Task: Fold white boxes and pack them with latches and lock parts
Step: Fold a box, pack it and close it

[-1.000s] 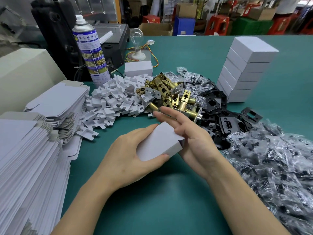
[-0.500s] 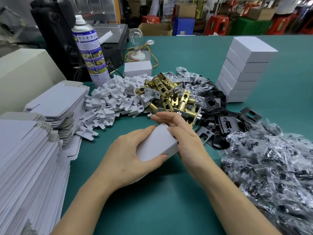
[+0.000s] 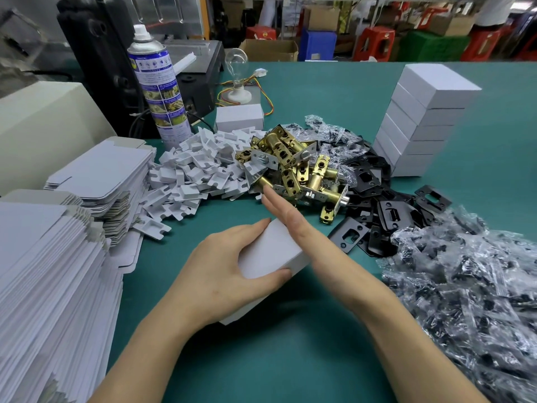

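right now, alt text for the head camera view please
A person's left hand grips a white box over a green table while the right hand, fingers straight, lies against it. Around them: brass latches, black strike plates, bagged parts, flat box blanks, stacked white boxes.

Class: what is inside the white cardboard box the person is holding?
Its contents cannot be seen: the white cardboard box looks closed, left hand gripping it, right hand flat against it.

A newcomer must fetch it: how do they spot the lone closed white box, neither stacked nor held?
Find the spray can at the table's back left. Right of it, in front of the light bulb, sits the white box. Unlike the others, it stands alone, untouched.
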A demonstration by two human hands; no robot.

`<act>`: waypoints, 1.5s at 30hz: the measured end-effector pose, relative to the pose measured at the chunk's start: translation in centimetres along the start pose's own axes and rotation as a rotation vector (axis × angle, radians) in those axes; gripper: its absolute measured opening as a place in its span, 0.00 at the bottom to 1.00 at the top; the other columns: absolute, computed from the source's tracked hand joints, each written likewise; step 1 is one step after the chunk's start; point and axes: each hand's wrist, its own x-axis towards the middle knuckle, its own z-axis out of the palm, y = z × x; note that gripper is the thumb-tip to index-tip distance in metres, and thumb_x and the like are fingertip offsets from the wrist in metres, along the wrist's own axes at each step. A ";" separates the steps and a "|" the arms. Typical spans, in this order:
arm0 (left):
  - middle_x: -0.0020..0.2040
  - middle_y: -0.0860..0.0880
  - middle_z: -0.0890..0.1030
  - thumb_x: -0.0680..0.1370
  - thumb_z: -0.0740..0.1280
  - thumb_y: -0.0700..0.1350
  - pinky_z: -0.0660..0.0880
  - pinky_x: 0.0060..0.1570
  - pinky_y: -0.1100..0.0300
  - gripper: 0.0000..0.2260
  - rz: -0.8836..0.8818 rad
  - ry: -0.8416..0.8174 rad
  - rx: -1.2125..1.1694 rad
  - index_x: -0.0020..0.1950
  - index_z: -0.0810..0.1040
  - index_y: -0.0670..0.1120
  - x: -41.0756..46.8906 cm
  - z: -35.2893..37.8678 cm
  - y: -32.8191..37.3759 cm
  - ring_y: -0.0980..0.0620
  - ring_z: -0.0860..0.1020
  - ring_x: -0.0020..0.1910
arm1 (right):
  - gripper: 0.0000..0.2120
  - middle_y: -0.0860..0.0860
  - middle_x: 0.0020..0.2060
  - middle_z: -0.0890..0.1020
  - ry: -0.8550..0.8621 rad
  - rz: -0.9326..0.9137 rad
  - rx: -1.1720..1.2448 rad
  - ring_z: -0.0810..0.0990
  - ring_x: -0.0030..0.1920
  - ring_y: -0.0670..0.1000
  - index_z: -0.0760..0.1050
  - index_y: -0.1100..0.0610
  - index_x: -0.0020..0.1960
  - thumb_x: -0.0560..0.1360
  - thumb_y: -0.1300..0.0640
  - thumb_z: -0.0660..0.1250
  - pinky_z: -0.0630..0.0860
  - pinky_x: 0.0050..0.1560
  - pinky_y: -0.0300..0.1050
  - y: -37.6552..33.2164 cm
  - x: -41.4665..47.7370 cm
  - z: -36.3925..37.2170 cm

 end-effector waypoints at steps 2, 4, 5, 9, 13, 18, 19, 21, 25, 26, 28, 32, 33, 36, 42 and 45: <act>0.53 0.61 0.82 0.69 0.70 0.70 0.78 0.52 0.48 0.30 0.005 -0.001 0.002 0.69 0.75 0.64 0.0 0.0 0.1 0.57 0.80 0.53 | 0.42 0.57 0.82 0.54 -0.052 -0.028 0.000 0.47 0.83 0.53 0.48 0.61 0.81 0.78 0.33 0.49 0.47 0.72 0.36 0.7 -0.9 0.1; 0.53 0.62 0.83 0.69 0.70 0.71 0.79 0.52 0.48 0.29 0.000 0.001 0.008 0.69 0.74 0.66 0.0 0.1 0.1 0.57 0.80 0.53 | 0.54 0.48 0.80 0.56 -0.030 -0.025 -0.033 0.52 0.81 0.46 0.50 0.55 0.81 0.67 0.22 0.56 0.54 0.66 0.22 0.7 -1.2 0.0; 0.55 0.63 0.83 0.69 0.71 0.71 0.79 0.54 0.49 0.28 -0.014 0.003 -0.005 0.68 0.74 0.68 0.1 0.1 0.1 0.58 0.81 0.55 | 0.62 0.42 0.77 0.57 0.015 -0.005 -0.017 0.55 0.78 0.42 0.52 0.50 0.80 0.57 0.15 0.59 0.56 0.64 0.19 0.7 -0.9 -0.3; 0.62 0.68 0.83 0.67 0.74 0.69 0.76 0.63 0.57 0.32 -0.128 0.075 -0.244 0.71 0.77 0.67 0.4 -0.9 0.0 0.65 0.80 0.62 | 0.27 0.35 0.76 0.67 0.102 -0.144 -0.014 0.60 0.78 0.37 0.66 0.38 0.77 0.78 0.40 0.65 0.59 0.74 0.41 0.8 -3.3 -2.1; 0.62 0.58 0.86 0.65 0.73 0.69 0.76 0.70 0.49 0.38 -0.280 -0.006 -0.477 0.74 0.77 0.58 0.5 -2.7 -0.2 0.59 0.84 0.61 | 0.33 0.38 0.76 0.68 0.096 -0.284 -0.335 0.62 0.78 0.39 0.68 0.45 0.76 0.73 0.57 0.74 0.59 0.77 0.39 0.5 -4.1 -2.0; 0.60 0.45 0.87 0.75 0.59 0.74 0.85 0.44 0.48 0.33 -0.459 -0.169 -0.892 0.68 0.83 0.53 0.4 -3.3 0.2 0.44 0.87 0.54 | 0.28 0.36 0.58 0.80 0.276 -0.187 -0.403 0.78 0.60 0.40 0.73 0.42 0.62 0.67 0.43 0.80 0.75 0.60 0.38 0.9 -3.3 -1.7; 0.61 0.44 0.86 0.77 0.54 0.73 0.86 0.43 0.47 0.34 -0.443 -0.124 -1.013 0.65 0.85 0.52 0.4 -3.5 0.0 0.42 0.86 0.57 | 0.25 0.37 0.55 0.81 0.321 -0.139 -0.305 0.80 0.57 0.41 0.74 0.42 0.60 0.66 0.42 0.79 0.78 0.57 0.39 1.0 -3.3 -2.0; 0.62 0.42 0.86 0.81 0.47 0.72 0.85 0.40 0.48 0.36 -0.363 -0.025 -1.171 0.62 0.86 0.50 0.6 -3.8 -0.4 0.39 0.85 0.60 | 0.22 0.42 0.52 0.84 0.389 -0.043 -0.043 0.84 0.53 0.45 0.75 0.45 0.58 0.68 0.44 0.79 0.81 0.57 0.46 1.3 -3.2 -2.3; 0.64 0.50 0.85 0.81 0.52 0.72 0.78 0.41 0.63 0.31 -0.146 0.124 -0.971 0.72 0.76 0.53 1.3 -2.7 -0.5 0.53 0.83 0.59 | 0.25 0.53 0.53 0.88 0.366 0.052 0.344 0.87 0.55 0.53 0.72 0.59 0.62 0.73 0.46 0.74 0.82 0.59 0.46 1.6 -3.0 -2.3; 0.63 0.55 0.86 0.79 0.60 0.69 0.77 0.43 0.65 0.26 -0.105 0.178 -0.838 0.71 0.76 0.56 1.4 -2.1 -0.4 0.57 0.82 0.57 | 0.25 0.54 0.52 0.88 0.340 0.063 0.351 0.87 0.55 0.54 0.72 0.60 0.62 0.73 0.47 0.74 0.83 0.56 0.45 1.5 -3.0 -2.2; 0.59 0.63 0.85 0.71 0.70 0.64 0.77 0.52 0.62 0.21 -0.062 0.249 -0.583 0.64 0.78 0.65 1.4 -1.0 -0.5 0.62 0.82 0.58 | 0.22 0.54 0.52 0.88 0.265 0.084 0.286 0.87 0.54 0.55 0.72 0.60 0.61 0.77 0.47 0.74 0.82 0.54 0.45 1.6 -3.2 -1.9; 0.54 0.64 0.86 0.67 0.74 0.62 0.79 0.58 0.47 0.15 -0.091 0.264 -0.457 0.54 0.80 0.73 1.2 0.2 -0.5 0.58 0.83 0.55 | 0.21 0.46 0.46 0.87 0.397 -0.010 0.096 0.85 0.48 0.46 0.80 0.57 0.53 0.79 0.39 0.61 0.79 0.47 0.40 1.1 -2.9 -1.6; 0.53 0.63 0.86 0.67 0.74 0.62 0.80 0.55 0.49 0.15 -0.079 0.258 -0.445 0.53 0.81 0.72 1.3 0.3 -0.5 0.58 0.83 0.52 | 0.21 0.46 0.44 0.86 0.528 -0.069 0.054 0.84 0.46 0.46 0.81 0.56 0.50 0.81 0.40 0.59 0.78 0.45 0.41 0.9 -2.9 -1.8; 0.49 0.61 0.85 0.69 0.77 0.59 0.73 0.43 0.68 0.15 0.060 0.114 -0.339 0.54 0.82 0.67 1.1 1.1 -0.4 0.64 0.79 0.43 | 0.13 0.42 0.36 0.82 0.788 -0.210 -0.093 0.78 0.36 0.42 0.78 0.50 0.43 0.83 0.47 0.62 0.71 0.37 0.38 1.2 -3.2 -2.6; 0.50 0.58 0.85 0.73 0.80 0.44 0.78 0.47 0.64 0.21 0.160 -0.096 -0.229 0.56 0.81 0.67 0.9 1.4 -0.7 0.57 0.83 0.47 | 0.07 0.46 0.39 0.83 0.829 -0.174 -0.181 0.78 0.38 0.44 0.79 0.48 0.44 0.81 0.52 0.69 0.75 0.38 0.48 2.3 -2.9 -2.8; 0.54 0.57 0.85 0.73 0.79 0.47 0.80 0.52 0.51 0.18 0.185 -0.111 -0.164 0.59 0.81 0.60 0.9 1.2 -0.8 0.52 0.84 0.53 | 0.07 0.44 0.38 0.84 0.877 -0.150 -0.209 0.80 0.39 0.45 0.80 0.46 0.42 0.78 0.49 0.72 0.76 0.41 0.48 2.4 -2.7 -3.2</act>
